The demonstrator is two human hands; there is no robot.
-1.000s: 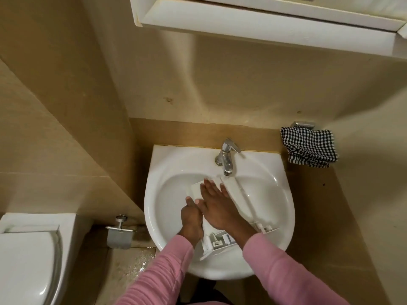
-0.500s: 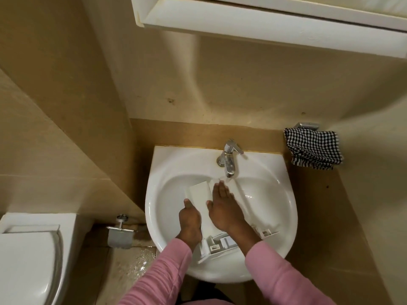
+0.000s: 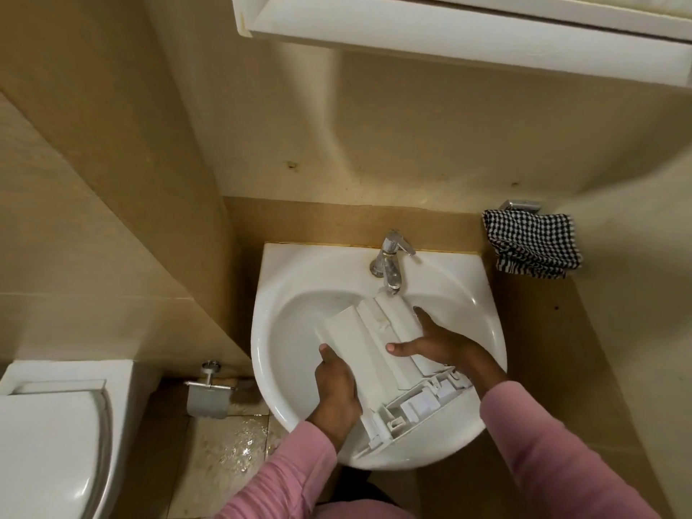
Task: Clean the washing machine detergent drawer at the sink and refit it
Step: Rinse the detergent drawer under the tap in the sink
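The white plastic detergent drawer lies upside down and slanted in the white sink, its far end under the chrome tap and its front panel at the sink's near rim. My left hand grips the drawer's left side, thumb on top. My right hand holds the right side, thumb across the ribbed underside and fingers curled round the far edge. I cannot tell if water is running from the tap.
A black-and-white checked cloth hangs on a wall hook right of the sink. A white cabinet juts out overhead. To the left stand a toilet and a metal paper holder. The floor tiles look wet.
My right hand slid from flat on top of the drawer to its right edge and now grips it. The drawer's underside is more exposed. My left hand stayed on the left side.
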